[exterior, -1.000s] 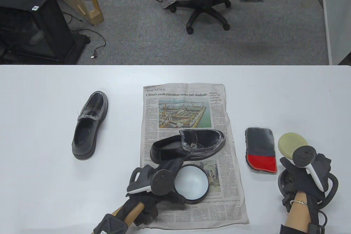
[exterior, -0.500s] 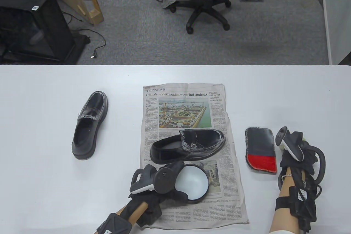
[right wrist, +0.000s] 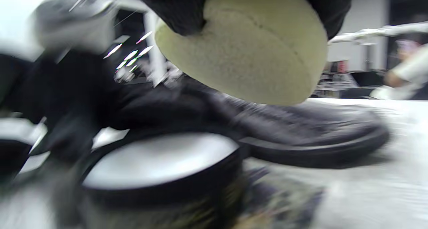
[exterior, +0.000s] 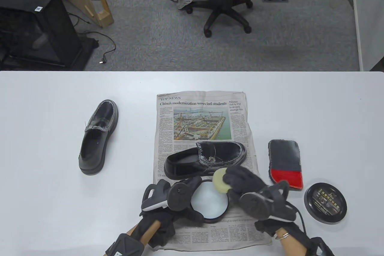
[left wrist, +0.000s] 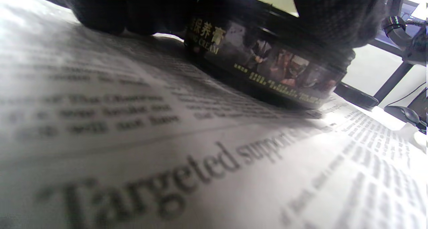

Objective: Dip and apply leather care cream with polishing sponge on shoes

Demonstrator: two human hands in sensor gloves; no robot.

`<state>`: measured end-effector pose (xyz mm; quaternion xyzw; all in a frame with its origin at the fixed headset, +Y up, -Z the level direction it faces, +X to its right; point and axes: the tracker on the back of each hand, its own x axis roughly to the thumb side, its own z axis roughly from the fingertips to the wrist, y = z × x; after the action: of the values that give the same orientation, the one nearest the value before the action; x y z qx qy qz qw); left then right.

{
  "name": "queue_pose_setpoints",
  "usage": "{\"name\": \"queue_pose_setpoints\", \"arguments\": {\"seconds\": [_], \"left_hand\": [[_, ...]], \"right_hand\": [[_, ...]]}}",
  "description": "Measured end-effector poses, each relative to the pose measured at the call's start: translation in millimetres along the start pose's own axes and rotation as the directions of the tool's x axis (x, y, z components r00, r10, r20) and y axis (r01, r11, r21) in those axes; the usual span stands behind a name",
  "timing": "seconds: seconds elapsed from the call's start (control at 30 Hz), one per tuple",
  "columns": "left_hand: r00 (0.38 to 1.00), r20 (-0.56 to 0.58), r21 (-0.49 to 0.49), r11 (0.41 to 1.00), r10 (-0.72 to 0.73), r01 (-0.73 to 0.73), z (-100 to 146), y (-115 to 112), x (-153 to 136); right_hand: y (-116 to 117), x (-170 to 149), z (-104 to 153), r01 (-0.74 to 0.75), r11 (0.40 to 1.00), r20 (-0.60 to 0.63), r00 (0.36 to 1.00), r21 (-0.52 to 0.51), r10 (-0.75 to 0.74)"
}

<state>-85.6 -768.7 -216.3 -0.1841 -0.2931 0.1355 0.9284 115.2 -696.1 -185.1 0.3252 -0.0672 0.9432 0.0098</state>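
White table (exterior: 45,148): newspaper (exterior: 237,124), left shoe (exterior: 97,137), cloth (exterior: 285,160), lid (exterior: 325,203).

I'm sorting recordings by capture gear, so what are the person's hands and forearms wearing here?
Both hands wear black knit sensor gloves. The left hand carries a tracker with a round dark grey disc and white handle; a black padded strap wraps its forearm. The right hand has a matching tracker with a black ring, black cables trailing from the glove, and a thin bracelet at the wrist.

Grey carpet floor (exterior: 300,37) stretches beyond the white worktop (exterior: 45,202); a black swivel chair (exterior: 226,1) stands at the far side; a black cabinet (exterior: 36,28) sits at left beside a leaning wooden frame (exterior: 100,4); a cable (exterior: 108,49) trails across the carpet.
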Motion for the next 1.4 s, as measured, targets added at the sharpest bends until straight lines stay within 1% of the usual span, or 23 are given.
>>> {"name": "queue_pose_setpoints", "arguments": {"seconds": [0.07, 0.1, 0.13, 0.2, 0.27, 0.33, 0.47, 0.57, 0.63, 0.7, 0.77, 0.8, 0.87, 0.93, 1.0, 1.03, 1.07, 1.1, 1.13, 1.17, 1.2, 1.3, 1.4], "left_hand": [[1.000, -0.003, 0.003, 1.000, 0.001, -0.001, 0.1, 0.1, -0.2], [1.000, -0.004, 0.004, 1.000, 0.001, -0.001, 0.1, 0.0, -0.3], [1.000, -0.003, 0.005, 1.000, 0.001, -0.001, 0.2, 0.1, -0.5], [1.000, -0.006, 0.009, 1.000, 0.001, -0.001, 0.2, 0.3, -0.7], [1.000, -0.006, 0.008, 1.000, -0.010, 0.010, -0.9, 0.8, 0.0], [1.000, -0.007, 0.007, 1.000, -0.022, 0.022, -1.1, 1.1, 0.6], [0.998, -0.014, 0.009, 0.998, -0.057, 0.058, -0.5, 1.7, 3.3], [0.998, -0.014, 0.016, 0.998, -0.062, 0.062, -0.3, 1.3, 3.2], [0.998, -0.014, 0.016, 0.998, -0.061, 0.061, 0.0, 1.3, 3.5], [0.998, -0.012, 0.014, 0.998, -0.060, 0.060, 0.1, 1.1, 3.7], [0.998, 0.003, -0.001, 0.998, -0.059, 0.059, 0.2, 1.8, 3.9], [0.998, 0.006, -0.003, 0.998, -0.058, 0.058, 0.5, 2.4, 4.2], [0.996, 0.020, 0.017, 0.996, -0.092, 0.092, 5.4, 10.3, 9.3], [0.987, 0.022, 0.108, 0.982, -0.161, 0.157, 16.0, 27.3, 15.4], [0.977, -0.010, 0.261, 0.943, -0.213, 0.208, 27.6, 46.8, 21.9], [0.969, -0.040, 0.335, 0.911, -0.243, 0.242, 31.6, 57.3, 24.7], [0.957, -0.089, 0.386, 0.876, -0.277, 0.289, 31.2, 66.8, 24.3], [0.948, -0.123, 0.397, 0.861, -0.293, 0.318, 28.9, 72.0, 23.6], [0.932, -0.179, 0.381, 0.851, -0.316, 0.362, 21.7, 78.6, 20.2], [0.921, -0.214, 0.348, 0.856, -0.325, 0.383, 15.1, 81.5, 17.1], [0.902, -0.267, 0.287, 0.866, -0.338, 0.409, 3.7, 83.8, 10.3], [0.876, -0.337, 0.188, 0.887, -0.346, 0.422, -22.1, 79.4, -7.9], [0.867, -0.359, 0.092, 0.911, -0.346, 0.402, -41.6, 66.1, -24.4]], "right_hand": [[21.6, 23.8, -11.4, -0.052, 0.996, 0.081, 0.996, 0.072, 0.047], [30.5, 28.7, -15.8, -0.049, 0.993, 0.090, 0.995, 0.107, 0.040], [42.6, 31.6, -21.5, -0.027, 0.980, 0.102, 0.995, 0.196, 0.007], [47.9, 33.7, -21.6, -0.005, 0.982, 0.097, 0.995, 0.191, -0.014], [53.9, 34.2, -21.5, -0.013, 0.967, 0.101, 0.995, 0.256, -0.014], [55.5, 33.7, -22.6, 0.028, 0.969, 0.083, 0.995, 0.245, -0.049], [48.1, 29.7, -24.7, 0.171, 0.945, 0.052, 0.980, 0.278, -0.192], [43.2, 34.1, -24.1, 0.138, 0.941, 0.073, 0.983, 0.308, -0.168], [46.0, 35.1, -25.1, 0.159, 0.938, 0.061, 0.981, 0.307, -0.186], [48.3, 29.2, -26.7, 0.238, 0.924, 0.013, 0.967, 0.299, -0.254], [47.1, 22.7, -23.7, 0.319, 0.908, -0.024, 0.945, 0.272, -0.325], [46.2, 21.7, -23.2, 0.322, 0.908, -0.022, 0.944, 0.267, -0.328], [34.5, 11.3, -21.0, 0.344, 0.910, -0.021, 0.937, 0.233, -0.349], [15.2, -2.2, -17.4, 0.376, 0.917, -0.039, 0.927, 0.133, -0.374], [-6.1, -17.5, -13.4, 0.360, 0.933, -0.073, 0.930, -0.004, -0.359], [-16.1, -26.8, -11.8, 0.302, 0.951, -0.108, 0.945, -0.070, -0.308], [-23.4, -38.9, -11.0, 0.182, 0.968, -0.193, 0.958, -0.171, -0.214], [-24.2, -43.3, -11.4, 0.133, 0.971, -0.226, 0.958, -0.200, -0.178], [-22.3, -54.8, -15.5, 0.021, 0.971, -0.301, 0.949, -0.237, -0.095], [-18.0, -62.8, -19.8, -0.026, 0.973, -0.348, 0.936, -0.229, -0.056], [-9.1, -72.7, -26.7, -0.029, 0.979, -0.382, 0.923, -0.204, -0.052], [17.0, -87.9, -45.1, 0.062, 0.991, -0.408, 0.907, -0.122, -0.107], [41.8, -89.7, -61.6, 0.115, 0.992, -0.397, 0.909, -0.044, -0.123]]}}
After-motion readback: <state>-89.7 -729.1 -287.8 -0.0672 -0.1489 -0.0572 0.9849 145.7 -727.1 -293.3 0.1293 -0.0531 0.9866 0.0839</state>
